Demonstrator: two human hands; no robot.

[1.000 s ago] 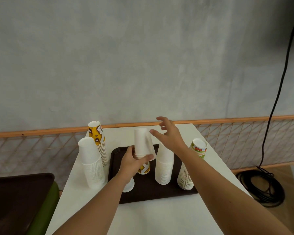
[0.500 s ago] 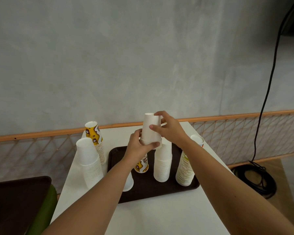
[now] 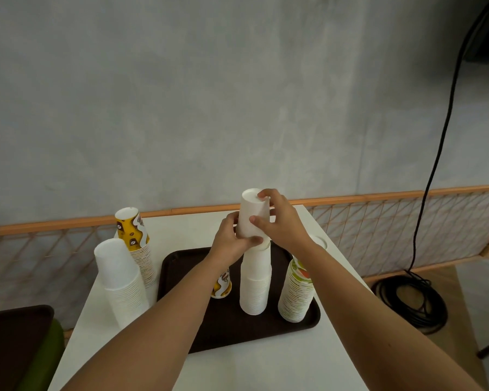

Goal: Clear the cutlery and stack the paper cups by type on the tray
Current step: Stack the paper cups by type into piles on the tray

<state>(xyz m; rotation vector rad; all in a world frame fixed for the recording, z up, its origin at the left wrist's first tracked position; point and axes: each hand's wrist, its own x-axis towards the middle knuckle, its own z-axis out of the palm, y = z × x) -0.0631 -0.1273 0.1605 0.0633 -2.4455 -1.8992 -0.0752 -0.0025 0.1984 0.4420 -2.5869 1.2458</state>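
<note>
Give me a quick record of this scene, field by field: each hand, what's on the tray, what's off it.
left hand: grips the white cup near its rim
right hand: grips the same cup higher up
cup: upside down, directly over the plain white stack
tray: holds plain white stack, green-printed stack, one yellow cup
table beside tray: second white stack, yellow-printed stack
</note>
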